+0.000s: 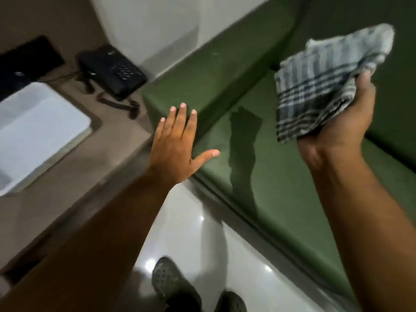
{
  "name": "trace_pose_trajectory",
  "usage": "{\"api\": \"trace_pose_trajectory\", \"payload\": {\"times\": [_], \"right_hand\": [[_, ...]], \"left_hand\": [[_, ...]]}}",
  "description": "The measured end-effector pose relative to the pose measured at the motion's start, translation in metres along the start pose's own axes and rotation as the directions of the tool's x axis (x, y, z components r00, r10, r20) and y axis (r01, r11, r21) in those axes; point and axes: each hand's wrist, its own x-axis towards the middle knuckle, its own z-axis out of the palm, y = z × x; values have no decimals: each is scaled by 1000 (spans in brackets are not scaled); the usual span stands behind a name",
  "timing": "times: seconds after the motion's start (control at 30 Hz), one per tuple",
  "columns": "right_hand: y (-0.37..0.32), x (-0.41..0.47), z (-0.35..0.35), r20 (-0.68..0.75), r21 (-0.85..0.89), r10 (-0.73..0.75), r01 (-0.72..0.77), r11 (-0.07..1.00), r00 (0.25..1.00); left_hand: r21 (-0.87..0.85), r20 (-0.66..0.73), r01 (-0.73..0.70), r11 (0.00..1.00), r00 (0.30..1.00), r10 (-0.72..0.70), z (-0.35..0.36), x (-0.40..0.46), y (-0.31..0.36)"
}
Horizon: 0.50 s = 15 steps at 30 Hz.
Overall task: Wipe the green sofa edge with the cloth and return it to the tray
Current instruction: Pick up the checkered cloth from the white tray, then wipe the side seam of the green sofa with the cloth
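From the head camera we look down on a glossy pale tiled floor (193, 233) that runs from the centre towards 6 o'clock, with a brown desk top (74, 167) filling the 9 o'clock side and a white wall (157, 25) at 12 o'clock. The whole view is a little blurred.

The green sofa (265, 167) stretches from the centre out to 3 and 5 o'clock. Its armrest edge (202, 86) rises towards 1 o'clock against the wall.

Our left hand (180, 143) is spread flat, fingers extended and gripping nothing, its palm over the sofa corner just where the desk top ends. We cannot tell whether it presses on the upholstery or floats just above it.

Our right hand (344, 122), at 2 o'clock, is raised above the seat cushion and closed around a crumpled checked cloth (326, 79) in grey, white and dark stripes. The cloth fans upward from the fingers and hangs clear of the sofa, well apart from the armrest edge.

On the desk top at 9 o'clock lies a white tray (38, 131), apart from both hands. Beyond it, at 10 to 11 o'clock, sit a black corded telephone (112, 68) and a flat black object (27, 61) we cannot identify.

At 6 o'clock two dark perforated clogs (173, 287) stand on the floor.
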Motion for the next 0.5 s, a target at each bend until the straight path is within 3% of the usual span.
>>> {"api": "trace_pose_trajectory", "payload": {"times": [0.03, 0.1, 0.27, 0.4, 0.5], "right_hand": [[-16, -19, -23, -7, -39, 46, -46, 998, 999], [-48, -6, -100, -77, 99, 70, -62, 993, 995], [-97, -52, -287, -326, 69, -42, 68, 995, 944], [-121, -103, -418, -535, 76, -81, 144, 987, 841], [-136, -148, -498, -710, 81, -164, 311, 947, 685]], "left_hand": [[4, 6, -63, 998, 998, 63, 13, 1, 28], [21, 42, -182, 983, 982, 182, 44, -6, 78], [39, 187, -452, 891, 879, 438, 150, -54, 209], [30, 391, -584, 811, 754, 528, 220, -85, 291], [50, 444, -770, 636, 587, 677, 254, -104, 347]]}}
